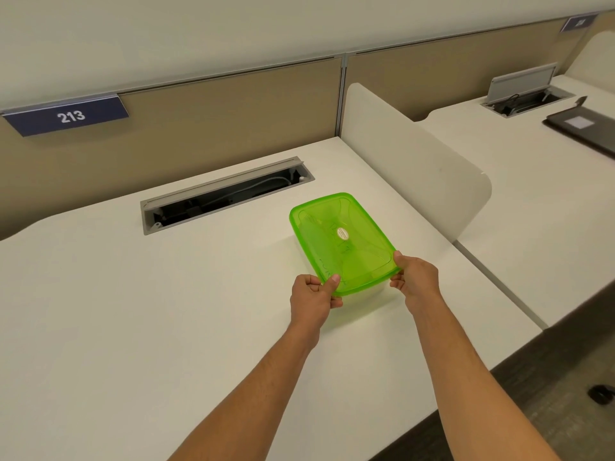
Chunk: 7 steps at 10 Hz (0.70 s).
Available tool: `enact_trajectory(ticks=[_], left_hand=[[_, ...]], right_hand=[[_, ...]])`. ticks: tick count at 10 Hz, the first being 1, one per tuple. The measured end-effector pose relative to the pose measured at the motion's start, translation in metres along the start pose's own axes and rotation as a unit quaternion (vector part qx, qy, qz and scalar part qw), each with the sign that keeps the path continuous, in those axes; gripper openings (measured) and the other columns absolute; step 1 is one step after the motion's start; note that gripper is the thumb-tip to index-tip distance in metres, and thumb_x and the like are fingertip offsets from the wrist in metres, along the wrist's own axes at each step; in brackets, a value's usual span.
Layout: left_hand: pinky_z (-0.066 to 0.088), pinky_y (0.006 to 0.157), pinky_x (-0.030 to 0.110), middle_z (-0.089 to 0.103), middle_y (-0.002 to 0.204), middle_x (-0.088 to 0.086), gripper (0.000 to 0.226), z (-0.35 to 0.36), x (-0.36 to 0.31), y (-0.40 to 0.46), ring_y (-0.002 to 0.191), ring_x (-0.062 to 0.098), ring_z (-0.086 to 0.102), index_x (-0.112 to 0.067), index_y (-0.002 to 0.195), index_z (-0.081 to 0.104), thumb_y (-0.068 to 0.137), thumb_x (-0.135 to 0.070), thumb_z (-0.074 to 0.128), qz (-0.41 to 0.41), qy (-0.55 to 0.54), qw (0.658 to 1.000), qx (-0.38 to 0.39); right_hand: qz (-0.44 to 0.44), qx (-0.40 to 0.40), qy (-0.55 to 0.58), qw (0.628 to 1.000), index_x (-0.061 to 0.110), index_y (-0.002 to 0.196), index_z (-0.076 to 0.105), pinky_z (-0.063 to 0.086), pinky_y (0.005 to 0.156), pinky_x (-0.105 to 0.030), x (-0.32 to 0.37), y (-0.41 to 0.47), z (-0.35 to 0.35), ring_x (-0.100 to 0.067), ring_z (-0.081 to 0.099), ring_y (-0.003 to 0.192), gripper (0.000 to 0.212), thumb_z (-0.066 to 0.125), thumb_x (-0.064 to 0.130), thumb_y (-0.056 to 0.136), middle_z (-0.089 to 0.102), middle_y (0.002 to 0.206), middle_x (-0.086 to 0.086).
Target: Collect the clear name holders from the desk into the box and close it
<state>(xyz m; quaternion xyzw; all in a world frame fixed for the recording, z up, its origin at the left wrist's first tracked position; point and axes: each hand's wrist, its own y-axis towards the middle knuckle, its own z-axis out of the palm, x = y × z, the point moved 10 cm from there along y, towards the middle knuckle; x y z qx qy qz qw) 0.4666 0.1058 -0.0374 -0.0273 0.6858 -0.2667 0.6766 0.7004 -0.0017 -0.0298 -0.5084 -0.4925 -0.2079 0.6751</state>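
A box with a translucent green lid (342, 241) sits on the white desk (133, 294), right of centre, with the lid on top. My left hand (314, 299) grips the lid's near left corner, thumb on top and fingers curled under the rim. At the near right corner my right hand (414, 277) holds the rim the same way. A small round sticker marks the lid's middle. No clear name holders show on the desk; what is inside the box is hidden by the lid.
An open cable tray (226, 194) is sunk into the desk behind the box. A white divider panel (412, 164) stands to the right. Beyond it, another desk carries a dark laptop (585, 128). A blue sign reading 213 (70, 116) hangs on the beige partition.
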Motion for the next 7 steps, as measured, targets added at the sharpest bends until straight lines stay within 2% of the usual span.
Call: enact_trajectory(ticks=[3, 4, 5, 6, 7], left_hand=[[0.056, 0.086, 0.049, 0.055, 0.079, 0.006, 0.034, 0.002, -0.002, -0.004, 0.052, 0.017, 0.067, -0.014, 0.092, 0.044, 0.084, -0.026, 0.076, -0.02, -0.016, 1.0, 0.007], [0.056, 0.086, 0.048, 0.057, 0.08, 0.007, 0.035, 0.003, -0.005, -0.007, 0.055, 0.018, 0.068, -0.013, 0.094, 0.044, 0.085, -0.026, 0.075, -0.02, -0.008, 0.999, 0.026], [0.059, 0.083, 0.044, 0.058, 0.083, 0.009, 0.035, -0.001, -0.009, -0.006, 0.059, 0.019, 0.07, -0.011, 0.096, 0.047, 0.085, -0.027, 0.075, -0.008, 0.002, 0.999, 0.044], [0.06, 0.081, 0.044, 0.061, 0.085, 0.009, 0.034, -0.013, -0.009, -0.011, 0.062, 0.019, 0.071, -0.009, 0.098, 0.054, 0.086, -0.034, 0.073, -0.005, 0.038, 0.998, 0.049], [0.06, 0.08, 0.044, 0.062, 0.082, 0.007, 0.034, -0.035, -0.012, -0.014, 0.065, 0.018, 0.071, -0.01, 0.096, 0.058, 0.088, -0.042, 0.068, 0.007, 0.066, 0.998, 0.024]], right_hand=[[0.017, -0.019, -0.014, 1.0, 0.003, 0.071, 0.061, 0.04, 0.043, -0.027, 0.002, 0.008, -0.002, -0.02, 0.044, 0.044, 0.022, 0.072, 0.014, 0.086, 0.055, 0.06, -0.012], [0.019, -0.017, -0.015, 1.0, 0.003, 0.073, 0.061, 0.042, 0.043, -0.027, 0.003, 0.003, -0.002, -0.019, 0.045, 0.045, 0.021, 0.072, 0.015, 0.086, 0.055, 0.062, -0.012], [-0.029, -0.045, -0.084, 0.995, 0.005, 0.083, 0.067, 0.05, 0.051, -0.03, 0.012, -0.006, -0.004, -0.022, 0.059, 0.054, 0.021, 0.071, 0.025, 0.087, 0.064, 0.073, -0.011], [-0.128, -0.11, -0.243, 0.955, 0.009, 0.104, 0.07, 0.051, 0.084, -0.039, 0.026, -0.026, -0.002, -0.034, 0.063, 0.098, 0.031, 0.064, 0.036, 0.091, 0.069, 0.103, -0.014], [-0.239, -0.155, -0.3, 0.91, 0.01, 0.122, 0.064, 0.041, 0.095, -0.043, 0.041, -0.059, 0.011, -0.035, 0.051, 0.115, 0.038, 0.061, 0.035, 0.093, 0.061, 0.119, -0.015]])
